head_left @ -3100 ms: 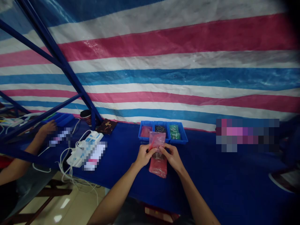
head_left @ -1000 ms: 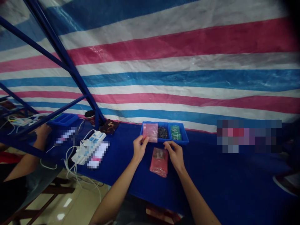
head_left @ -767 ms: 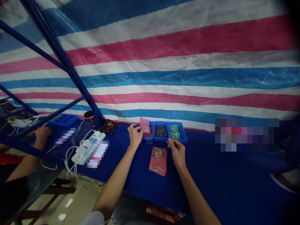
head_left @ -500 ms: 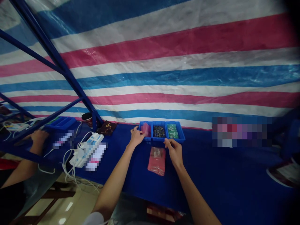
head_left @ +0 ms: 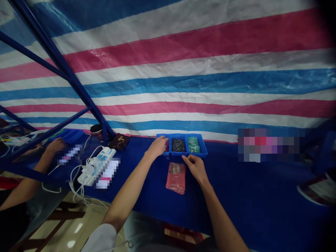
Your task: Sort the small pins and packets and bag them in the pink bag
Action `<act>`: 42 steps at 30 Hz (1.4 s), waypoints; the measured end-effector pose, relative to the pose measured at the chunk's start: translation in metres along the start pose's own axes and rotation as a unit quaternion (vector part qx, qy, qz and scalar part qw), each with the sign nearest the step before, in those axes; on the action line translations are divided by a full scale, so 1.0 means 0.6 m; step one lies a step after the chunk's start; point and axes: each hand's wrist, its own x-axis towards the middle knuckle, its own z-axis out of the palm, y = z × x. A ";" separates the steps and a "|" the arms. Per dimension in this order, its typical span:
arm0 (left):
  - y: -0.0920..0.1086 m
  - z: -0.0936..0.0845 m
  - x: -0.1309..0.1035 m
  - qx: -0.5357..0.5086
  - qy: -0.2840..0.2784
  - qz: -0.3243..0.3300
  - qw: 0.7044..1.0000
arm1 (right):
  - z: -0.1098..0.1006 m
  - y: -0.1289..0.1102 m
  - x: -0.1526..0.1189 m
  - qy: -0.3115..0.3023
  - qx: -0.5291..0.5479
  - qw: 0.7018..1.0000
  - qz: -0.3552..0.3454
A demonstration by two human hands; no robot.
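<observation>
Three blue bins stand side by side on the table. My left hand reaches over the left bin with its fingertips down in it, covering most of the pink plastic inside; its grip is hidden. Dark screws fill the middle bin. The right bin holds small green-and-white packets. Close to the front of the bins, my right hand has its fingers curled in toward the thumb; anything between them is too small to make out. Below lies a stack of pink plastic bags.
To the left lie a white power strip with cables, a brown packet and a dark cup. A blue metal frame slants up there. Another person's hand is beside a blue tray. Striped sheeting hangs behind.
My left hand has moved right and deeper over the left bin; the pink plastic that stood at its fingers is now mostly covered. My right hand stays nearly in place. The neighbour's hand has moved toward their tray.
</observation>
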 end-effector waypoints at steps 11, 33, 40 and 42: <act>-0.010 0.038 0.033 0.042 -0.131 -0.061 0.989 | -0.001 0.009 0.001 -0.132 -0.102 0.983 -0.075; 0.084 0.089 -0.153 -0.444 0.168 -0.042 0.879 | -0.001 -0.021 -0.001 -0.079 0.096 0.992 -0.006; 0.079 0.111 -0.155 -0.449 0.127 -0.053 0.883 | 0.004 -0.019 -0.004 -0.018 0.087 0.995 -0.033; 0.078 0.114 -0.157 -0.452 0.137 -0.061 0.880 | 0.007 -0.021 -0.006 -0.015 0.071 0.996 -0.042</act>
